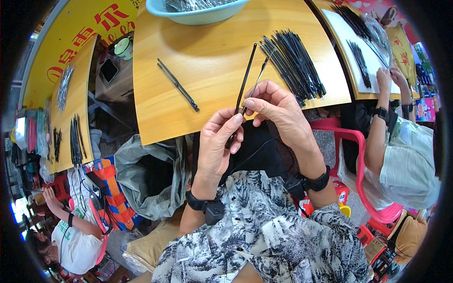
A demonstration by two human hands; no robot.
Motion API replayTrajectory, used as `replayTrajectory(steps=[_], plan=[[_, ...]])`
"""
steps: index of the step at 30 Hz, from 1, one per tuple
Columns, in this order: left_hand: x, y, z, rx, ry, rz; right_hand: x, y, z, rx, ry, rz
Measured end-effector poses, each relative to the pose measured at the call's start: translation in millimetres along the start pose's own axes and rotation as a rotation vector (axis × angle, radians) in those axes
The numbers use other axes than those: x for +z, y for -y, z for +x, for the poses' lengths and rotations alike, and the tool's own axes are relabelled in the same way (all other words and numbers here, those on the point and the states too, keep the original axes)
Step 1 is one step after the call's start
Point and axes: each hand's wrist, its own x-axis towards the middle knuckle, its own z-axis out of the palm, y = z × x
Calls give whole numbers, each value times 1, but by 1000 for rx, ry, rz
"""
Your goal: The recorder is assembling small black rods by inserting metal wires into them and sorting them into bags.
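Observation:
My left hand [218,137] is closed, thumb against fingers, around the lower end of a long thin black strip [246,78] that points up and away from me. My right hand [283,111] pinches a slim silvery-dark strip [263,68] beside it. The strips' lower ends meet between my fingertips, which partly hide them. Beyond my right hand lies a thick bundle of black strips [297,66] on the wooden table [217,56]. To the left, a couple of dark strips [177,85] lie side by side on the tabletop.
A light-blue basin [203,15] of thin silvery pieces stands at the table's far edge. A grey sack [151,174] gapes open at my left. Co-workers sit on both sides, a person [406,155] at right near a pink chair [361,174] and another [78,240] at left.

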Motion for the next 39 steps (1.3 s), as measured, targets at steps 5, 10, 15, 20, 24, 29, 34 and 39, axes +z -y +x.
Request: replayTrajectory(steps=[5, 10, 15, 20, 24, 29, 34, 39], plan=[[-2, 0, 0, -16, -15, 2, 1, -1, 1, -15, 9, 3], [0, 4, 3, 9, -57, 40, 4, -8, 3, -83, -49, -82], [5, 11, 6, 31, -94, 89, 6, -16, 4, -119, -160, -146], [14, 17, 9, 54, -77, 24, 9, -20, 5, -78, -204, -86], [15, 24, 11, 32, -81, 90, 9, -12, 2, -62, -262, -244], [12, 10, 5, 138, -68, 246, -28, 3, 19, -455, -589, -959], [-1, 1, -3, 88, -24, 193, -69, 5, 35, -360, -727, -1385], [-14, 2, -11, -19, 12, 120, -58, 7, 34, -321, -752, -1461]])
